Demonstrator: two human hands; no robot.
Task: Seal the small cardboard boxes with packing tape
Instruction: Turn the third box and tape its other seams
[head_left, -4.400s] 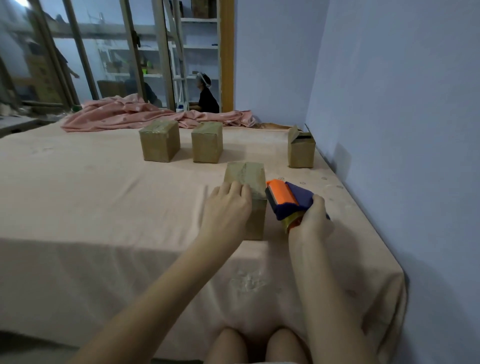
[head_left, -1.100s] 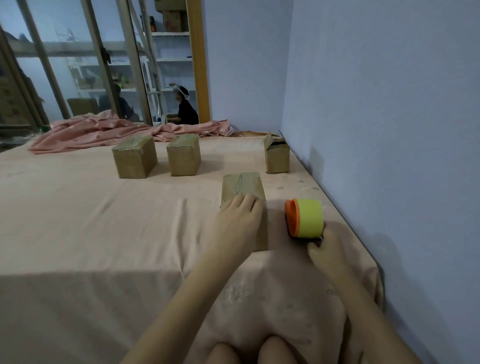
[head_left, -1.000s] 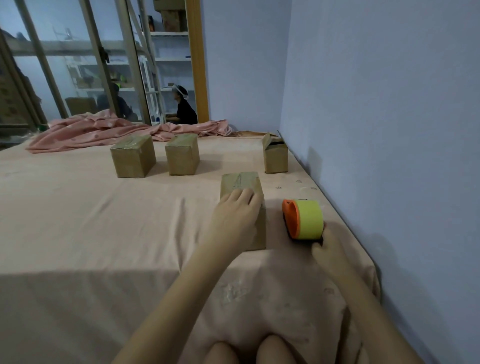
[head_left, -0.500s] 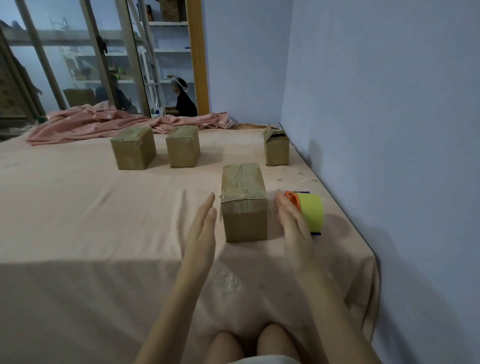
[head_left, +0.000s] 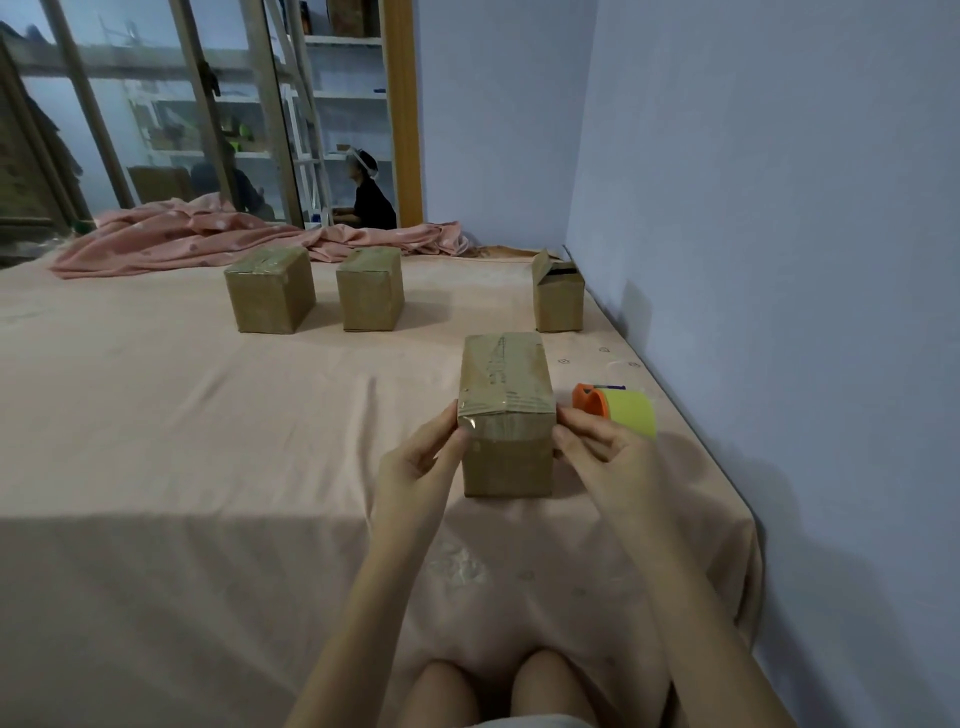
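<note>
Head view: near box (head_left: 506, 415) sits on the cloth-covered surface (head_left: 208, 415), right of centre, tape already across its top and folded down the near face. Left hand (head_left: 415, 470) and right hand (head_left: 597, 457) flank it, fingertips and thumbs pinching its upper near corners from both sides, probably to press the tape ends flat or to get hold for moving it. Tape dispenser (head_left: 618, 410) lies just right of the box, touching neither hand, likely parked close for the next box. Far left, two boxes (head_left: 270, 296) (head_left: 370, 288) stand side by side, tops look taped, so that reads as the done pile. Far right, one box (head_left: 558, 299) by the wall (head_left: 779, 260) has a flap up, still unsealed, likely next
</note>
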